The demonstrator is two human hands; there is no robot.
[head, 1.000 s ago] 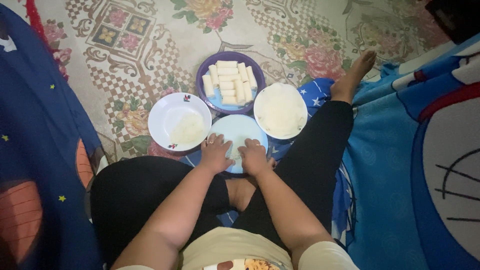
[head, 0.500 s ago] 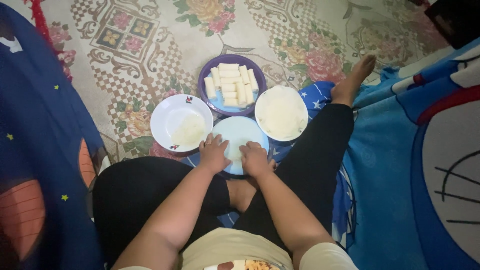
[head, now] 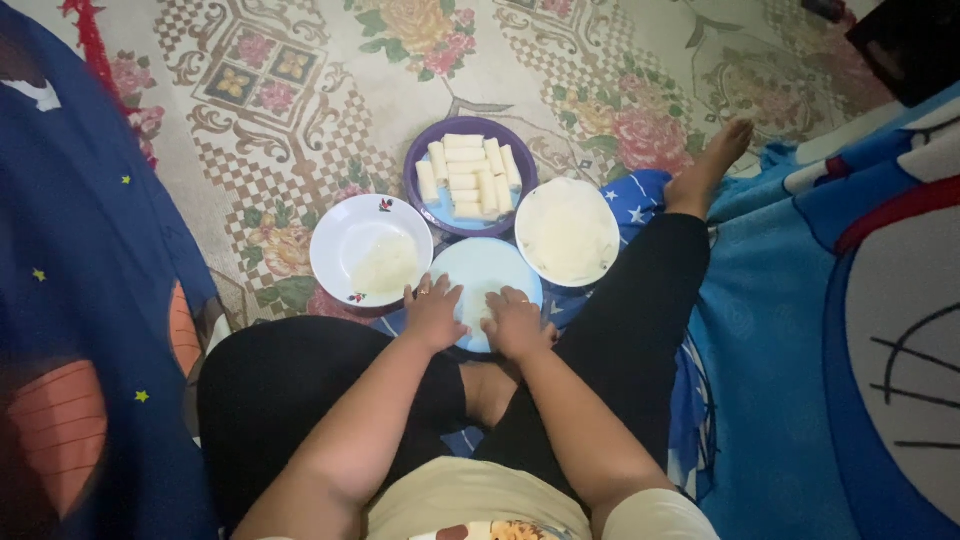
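Note:
I sit on the floor with a light blue plate [head: 490,270] right in front of my legs. My left hand [head: 432,315] and my right hand [head: 514,323] both press down on a pale thin sheet lying on the plate's near half, fingers bent over it. Whether the fingers pinch anything is hidden. Behind the plate stands a purple plate [head: 418,165] stacked with several pale rolled sticks [head: 470,175]. A white bowl [head: 340,240] with a pale mash sits to the left, and a white plate [head: 567,232] covered with pale thin sheets sits to the right.
A patterned floral mat [head: 300,110] covers the floor beyond the dishes. Dark blue fabric with stars [head: 70,280] lies along the left. A blue cartoon-print blanket [head: 850,330] fills the right. My bare foot [head: 705,170] reaches out near the white plate.
Both hands stay on the light blue plate with only slight finger shifts. The view has drifted a little.

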